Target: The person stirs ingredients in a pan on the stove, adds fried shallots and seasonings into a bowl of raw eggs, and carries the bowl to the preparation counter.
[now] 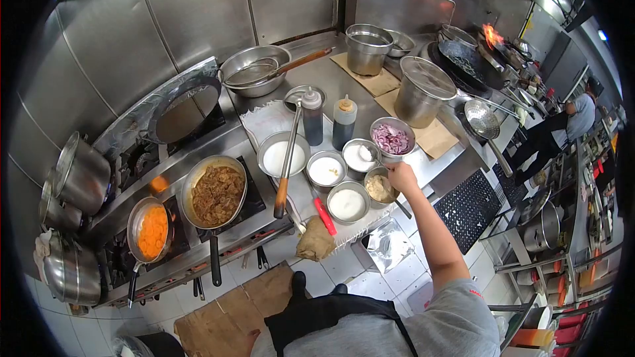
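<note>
Steel desk [316,78]: paste bowl [378,203] just nearside of onion bowl [413,139]. Right hand [400,175] at its rim, fingers curled, grip indeterminable. White-filled bowls [348,220] left of onion bowl, presumably clustered for reach. Left hand [253,340] mostly hidden; state unclear.

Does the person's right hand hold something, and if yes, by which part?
It cannot be told: the right hand is at the bowl of beige paste, but its fingertips are too unclear to show a hold.
</note>
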A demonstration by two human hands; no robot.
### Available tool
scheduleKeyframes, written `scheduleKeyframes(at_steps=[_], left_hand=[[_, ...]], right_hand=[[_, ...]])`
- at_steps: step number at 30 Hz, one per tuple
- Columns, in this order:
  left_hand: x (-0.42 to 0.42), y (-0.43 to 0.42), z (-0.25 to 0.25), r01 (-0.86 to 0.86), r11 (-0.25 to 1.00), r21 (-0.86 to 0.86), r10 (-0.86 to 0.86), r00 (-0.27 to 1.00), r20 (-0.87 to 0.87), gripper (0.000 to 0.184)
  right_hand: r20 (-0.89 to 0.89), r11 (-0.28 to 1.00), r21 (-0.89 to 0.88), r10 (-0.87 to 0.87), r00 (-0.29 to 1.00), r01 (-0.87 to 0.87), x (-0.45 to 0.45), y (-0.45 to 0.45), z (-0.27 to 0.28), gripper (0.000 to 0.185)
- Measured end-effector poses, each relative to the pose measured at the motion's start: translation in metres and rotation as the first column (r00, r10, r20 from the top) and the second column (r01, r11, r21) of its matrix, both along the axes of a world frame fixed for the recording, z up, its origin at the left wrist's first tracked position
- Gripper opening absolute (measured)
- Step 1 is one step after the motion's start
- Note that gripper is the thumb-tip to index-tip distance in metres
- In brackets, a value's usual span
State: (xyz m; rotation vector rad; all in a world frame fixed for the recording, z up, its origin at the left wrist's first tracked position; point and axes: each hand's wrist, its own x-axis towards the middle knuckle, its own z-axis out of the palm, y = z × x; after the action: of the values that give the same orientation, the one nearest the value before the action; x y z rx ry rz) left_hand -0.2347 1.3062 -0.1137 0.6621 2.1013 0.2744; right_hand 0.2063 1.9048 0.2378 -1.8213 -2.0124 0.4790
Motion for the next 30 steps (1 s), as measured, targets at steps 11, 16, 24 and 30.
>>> scheduleKeyframes(at_steps=[11,16,24,30], left_hand=[[0.007,-0.011,0.0,-0.167,0.984,0.061,0.162,0.983,0.086,0.039],[0.02,0.059,0.093,-0.78,0.577,0.24,0.645,0.616,0.452,0.035],[-0.046,0.198,0.234,-0.795,0.407,0.449,0.587,0.605,0.539,0.043],[-0.069,0.235,0.214,-0.504,0.623,0.598,0.436,0.859,0.27,0.041]], right_hand=[[-0.136,0.997,0.049,0.066,0.988,-0.06,0.004,0.007,0.001,0.029],[-0.202,0.962,-0.017,0.265,0.943,-0.274,-0.07,-0.004,0.065,0.028],[-0.038,0.649,-0.049,0.758,0.651,-0.759,-0.292,-0.06,0.05,0.025],[0.335,0.643,-0.373,0.766,0.549,-0.669,-0.411,-0.077,0.017,0.023]])
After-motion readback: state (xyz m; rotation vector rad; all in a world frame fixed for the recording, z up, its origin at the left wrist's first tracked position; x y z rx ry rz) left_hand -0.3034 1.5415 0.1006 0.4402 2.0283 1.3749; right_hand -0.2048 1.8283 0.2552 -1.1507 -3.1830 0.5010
